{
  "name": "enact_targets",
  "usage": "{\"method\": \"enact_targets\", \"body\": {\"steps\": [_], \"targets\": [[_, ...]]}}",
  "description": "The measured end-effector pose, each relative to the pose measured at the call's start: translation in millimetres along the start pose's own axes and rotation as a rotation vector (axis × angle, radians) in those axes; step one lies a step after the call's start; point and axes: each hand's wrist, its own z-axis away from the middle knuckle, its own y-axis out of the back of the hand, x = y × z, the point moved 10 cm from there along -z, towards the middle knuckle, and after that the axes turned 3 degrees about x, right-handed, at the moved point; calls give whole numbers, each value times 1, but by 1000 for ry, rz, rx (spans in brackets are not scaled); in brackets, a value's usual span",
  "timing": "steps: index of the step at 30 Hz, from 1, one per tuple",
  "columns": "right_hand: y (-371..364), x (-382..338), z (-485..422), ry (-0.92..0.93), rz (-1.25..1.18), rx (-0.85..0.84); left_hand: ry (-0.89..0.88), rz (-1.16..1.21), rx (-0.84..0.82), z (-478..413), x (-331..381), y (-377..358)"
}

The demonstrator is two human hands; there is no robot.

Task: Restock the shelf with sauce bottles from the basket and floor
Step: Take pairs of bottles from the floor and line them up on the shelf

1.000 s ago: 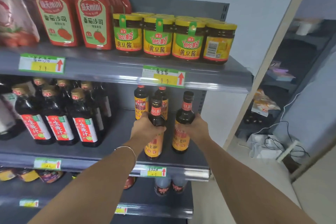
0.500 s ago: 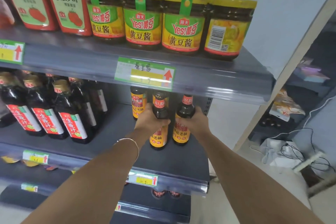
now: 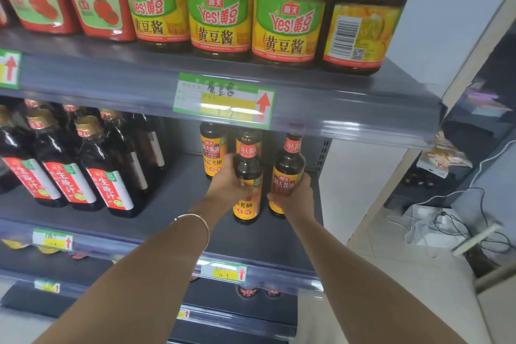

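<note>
On the grey metal middle shelf point(image 3: 178, 198), near its right end, a dark glass sauce bottle with orange label point(image 3: 248, 170) stands upright, the left hand point(image 3: 226, 187) with its grip wrapped round the shoulder; just beside it, a second matching sauce bottle point(image 3: 289, 165) stands upright, clasped in the grip of the right hand point(image 3: 293, 198).

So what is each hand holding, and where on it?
Left hand holds one sauce bottle around its middle; right hand holds a second bottle around its lower body.
</note>
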Motion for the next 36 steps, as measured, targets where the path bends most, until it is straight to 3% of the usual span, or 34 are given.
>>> {"method": "enact_targets", "body": {"steps": [5, 18, 36], "targets": [[-2, 2, -8, 1, 26, 47, -17, 1, 74, -6, 2, -2], [-6, -11, -55, 73, 17, -39, -80, -18, 73, -24, 4, -9], [-12, -17, -68, 90, 5, -31, -65, -103, 139, -25, 1, -5]]}}
